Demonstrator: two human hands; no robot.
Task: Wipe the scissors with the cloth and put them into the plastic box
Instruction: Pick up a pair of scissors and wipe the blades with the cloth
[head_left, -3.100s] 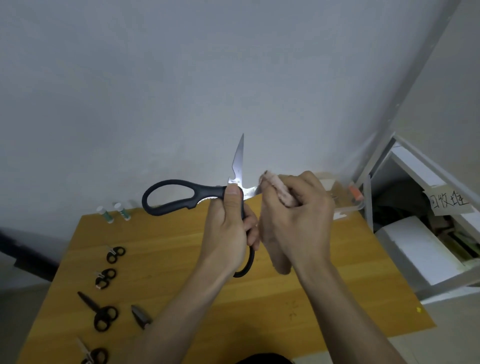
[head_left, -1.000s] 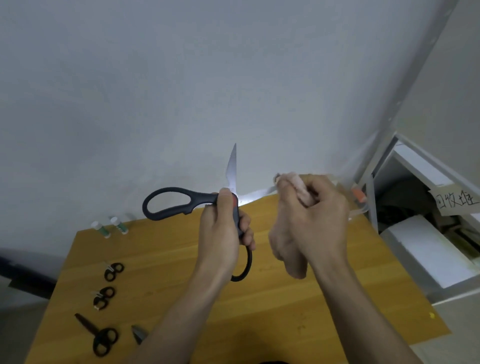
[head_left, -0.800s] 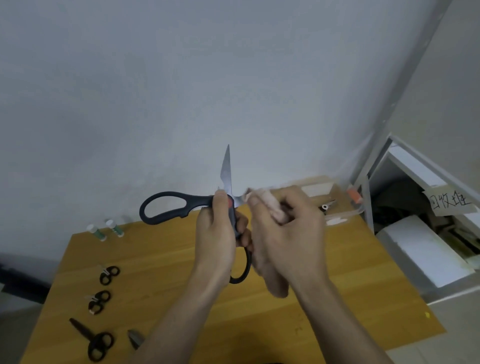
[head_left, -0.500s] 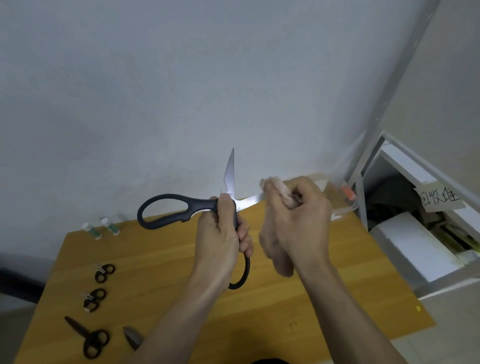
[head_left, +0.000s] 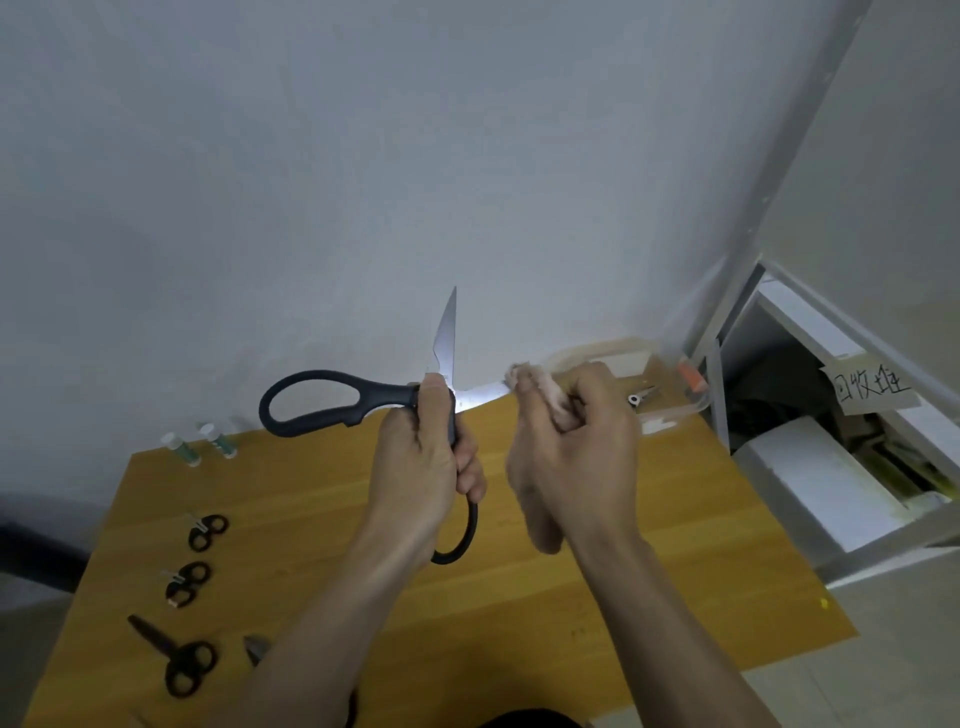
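Above the tabletop (head_left: 675, 545), the left hand (head_left: 421, 467) grips wide-open black-handled scissors (head_left: 363, 397); the right hand (head_left: 576, 457) pinches a cloth (head_left: 540, 384) around one blade. The plastic box (head_left: 670, 400) stands behind.

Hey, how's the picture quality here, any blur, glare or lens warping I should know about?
Head view: dim, flat lighting with a greyish wall; the right hand and its cloth are motion-blurred, while the left hand holding the large scissors stays sharper; bright glare on the sideways blade washes out its surface; wide-angle distortion bows the table edges and tilts the shelf frame.
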